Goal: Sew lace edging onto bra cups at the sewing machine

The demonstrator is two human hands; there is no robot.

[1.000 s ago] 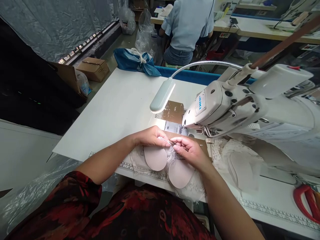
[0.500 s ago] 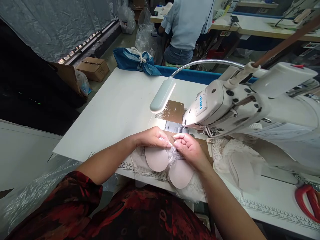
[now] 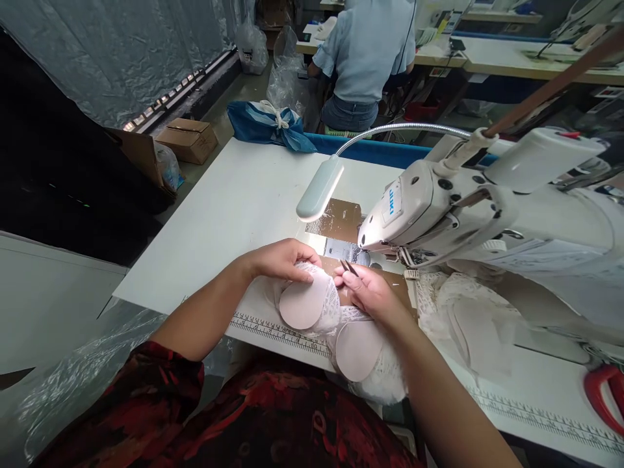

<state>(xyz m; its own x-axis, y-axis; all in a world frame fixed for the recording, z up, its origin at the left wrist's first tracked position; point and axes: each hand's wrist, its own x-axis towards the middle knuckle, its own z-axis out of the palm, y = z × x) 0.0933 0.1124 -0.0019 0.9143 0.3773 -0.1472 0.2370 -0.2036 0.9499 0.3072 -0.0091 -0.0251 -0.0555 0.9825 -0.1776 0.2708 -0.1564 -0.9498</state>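
Note:
A white lace bra with two smooth, pale pinkish cups point(image 3: 303, 302) lies over the front edge of the sewing table. My left hand point(image 3: 285, 260) is closed on the lace at the top of the left cup, its thumb pressing on the cup's face. The right cup point(image 3: 359, 351) hangs lower, beside my right forearm. In my right hand point(image 3: 368, 289) is a small dark tool point(image 3: 349, 268) with two pointed tips, held between thumb and fingers; its rear part is hidden in the palm. Both hands are just in front of the sewing machine's needle plate point(image 3: 341, 249).
The white sewing machine point(image 3: 439, 201) fills the right side, with a lit lamp point(image 3: 319, 188) on a bendy neck. More lace pieces point(image 3: 468, 318) lie beneath its arm. A red-handled object point(image 3: 604, 396) is at the right edge. A person point(image 3: 365, 58) sits beyond the table.
My hands have moved apart; the left one has shifted left along the cup. The cups are spread wider, with lace showing between them. The dark tool's tips now stand out from my right fingers.

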